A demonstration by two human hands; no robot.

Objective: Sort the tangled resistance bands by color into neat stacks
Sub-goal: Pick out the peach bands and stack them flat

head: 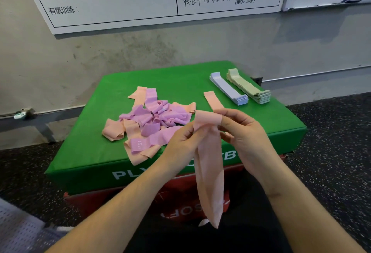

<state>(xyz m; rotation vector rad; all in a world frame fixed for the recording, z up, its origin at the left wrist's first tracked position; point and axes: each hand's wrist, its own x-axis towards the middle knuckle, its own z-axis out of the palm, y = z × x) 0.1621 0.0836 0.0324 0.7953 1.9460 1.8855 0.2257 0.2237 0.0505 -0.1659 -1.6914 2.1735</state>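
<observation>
Both hands hold one peach band point(209, 172) in the air over the front edge of the green box point(96, 152). My left hand point(180, 144) pinches its upper left part, and my right hand point(241, 130) grips its top right; the rest hangs down in a long loop. A tangled heap of pink and peach bands point(152, 118) lies on the box's left half. At the back right stand a neat pale blue stack point(228, 90) and a pale green stack point(249, 86). One flat peach band point(212, 99) lies just left of the blue stack.
The green box sits on a red box point(180, 190) on dark speckled flooring. A grey wall with whiteboards point(112, 2) rises behind. A white perforated panel point(18, 230) is at the lower left.
</observation>
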